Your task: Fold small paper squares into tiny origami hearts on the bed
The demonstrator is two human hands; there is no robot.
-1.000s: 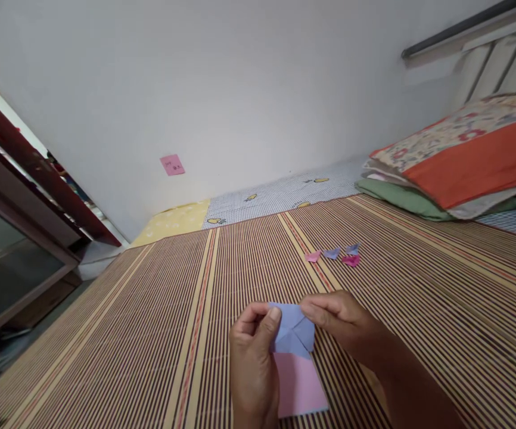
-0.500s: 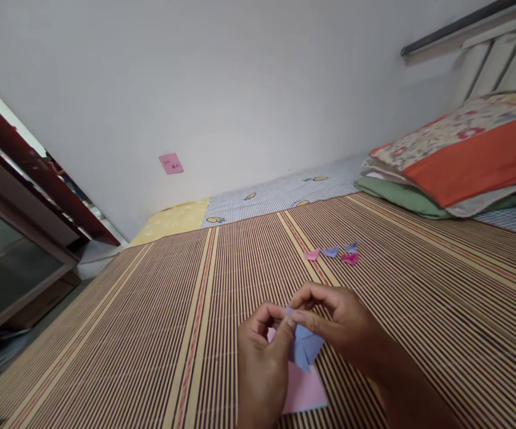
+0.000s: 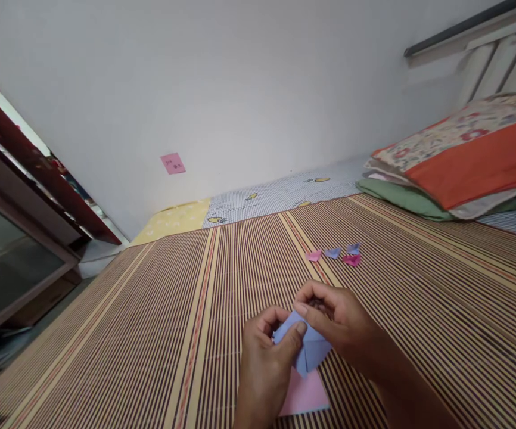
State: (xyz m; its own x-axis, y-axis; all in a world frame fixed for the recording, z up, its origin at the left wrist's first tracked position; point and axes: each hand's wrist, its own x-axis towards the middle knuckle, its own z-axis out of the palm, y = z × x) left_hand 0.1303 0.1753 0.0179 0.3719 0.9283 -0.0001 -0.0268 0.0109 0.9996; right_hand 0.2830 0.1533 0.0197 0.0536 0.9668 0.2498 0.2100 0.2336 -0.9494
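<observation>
A partly folded sheet of blue paper [image 3: 315, 351] is held up between both hands at the lower middle of the view. My left hand [image 3: 267, 357] pinches its left side, thumb lying across the front. At the upper edge, my right hand [image 3: 336, 319] grips the paper between thumb and fingers. Some of the paper is covered by the fingers. Beneath it, a pink stack of square paper [image 3: 306, 394] lies on the striped mat.
Small folded papers lie farther off on the mat [image 3: 249, 268]: a pink one [image 3: 314, 255], a magenta one [image 3: 351, 260] and two blue ones [image 3: 333, 253]. Folded bedding [image 3: 472, 155] is piled at the right. A pink note [image 3: 173, 163] sticks to the wall.
The blue paper has been turned and spread, so more of its face shows above my left thumb. Both hands shift slightly, with the paper still between them.
</observation>
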